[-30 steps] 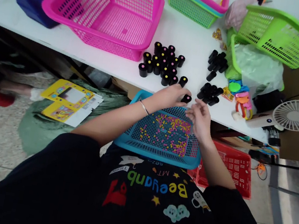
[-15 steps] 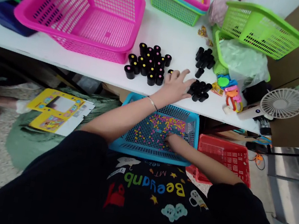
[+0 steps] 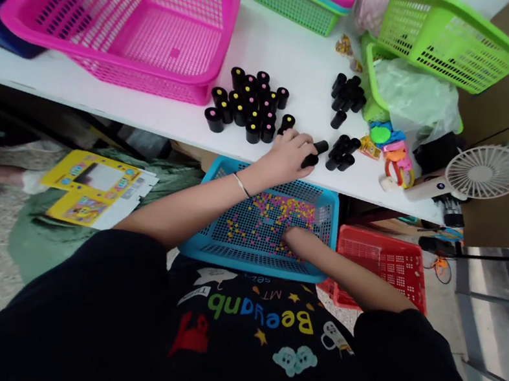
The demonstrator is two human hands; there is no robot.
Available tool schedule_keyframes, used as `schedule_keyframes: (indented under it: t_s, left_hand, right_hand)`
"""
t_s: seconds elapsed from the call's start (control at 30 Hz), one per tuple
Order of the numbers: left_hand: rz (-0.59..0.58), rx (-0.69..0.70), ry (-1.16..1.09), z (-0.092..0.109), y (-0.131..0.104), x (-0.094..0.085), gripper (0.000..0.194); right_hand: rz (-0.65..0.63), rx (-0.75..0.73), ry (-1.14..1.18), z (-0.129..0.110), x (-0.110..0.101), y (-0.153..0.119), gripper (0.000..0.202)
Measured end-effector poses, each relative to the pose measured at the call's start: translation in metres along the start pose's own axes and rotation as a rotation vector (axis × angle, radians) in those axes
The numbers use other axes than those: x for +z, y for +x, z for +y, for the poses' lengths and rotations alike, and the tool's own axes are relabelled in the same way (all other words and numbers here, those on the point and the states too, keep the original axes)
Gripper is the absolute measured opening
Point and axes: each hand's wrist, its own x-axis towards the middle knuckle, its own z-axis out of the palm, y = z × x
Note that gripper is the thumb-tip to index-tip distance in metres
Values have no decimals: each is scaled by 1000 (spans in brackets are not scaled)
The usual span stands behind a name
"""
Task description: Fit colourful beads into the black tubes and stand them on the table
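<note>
My left hand (image 3: pixel 291 150) is over the front of the white table, its fingers closed on small black cylinders. Two of them, an upper cylinder (image 3: pixel 321 146) and a lower cylinder (image 3: pixel 309 161), show at the fingertips. Just right of it lies a small group of plain black cylinders (image 3: pixel 341 153). To its left, several black cylinders with yellow or pink dots on top (image 3: pixel 250 105) stand upright in a cluster. My right hand (image 3: pixel 294 238) reaches down into a blue basket (image 3: pixel 191 242) among scattered tiny yellow and pink pieces (image 3: pixel 297 211); its fingers are curled and mostly hidden.
A pink basket (image 3: pixel 179 59) stands at the table's left. More black cylinders (image 3: pixel 349 92) lie farther back, near green baskets (image 3: pixel 452 45). A small fan (image 3: pixel 484 172) and colourful trinkets (image 3: pixel 396 153) are at the right. A red basket (image 3: pixel 380 259) is below.
My left hand has closed from a spread pose and drawn slightly left, taking black cylinders from the nearest plain group. My right hand stays in the blue basket. The view has shifted slightly.
</note>
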Motion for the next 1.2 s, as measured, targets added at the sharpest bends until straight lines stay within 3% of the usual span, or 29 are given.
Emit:
schedule_keyframes:
  t_s: [0.17, 0.3, 0.53, 0.7, 0.9, 1.2]
  left_hand:
    - [-148, 54, -233, -26, -14, -12, 38]
    - [-143, 71, -318, -41, -17, -16, 36]
    - [-115, 9, -454, -43, -16, -16, 49]
    - [-156, -15, -528, -41, -14, -19, 56]
    - [-174, -61, -606, -39, -13, -21, 64]
    - [-159, -52, -672, -39, -13, -17, 65]
  right_hand:
    - [10, -24, 7, -2, -11, 2, 24]
    - [94, -103, 59, 3, -38, -7, 27]
    - [589, -104, 426, 20, -93, -38, 19]
    - [715, -84, 636, 30, -120, -45, 18]
    - [955, -28, 564, 38, -132, -21, 15]
    - [1001, -20, 666, 44, -125, -6, 16]
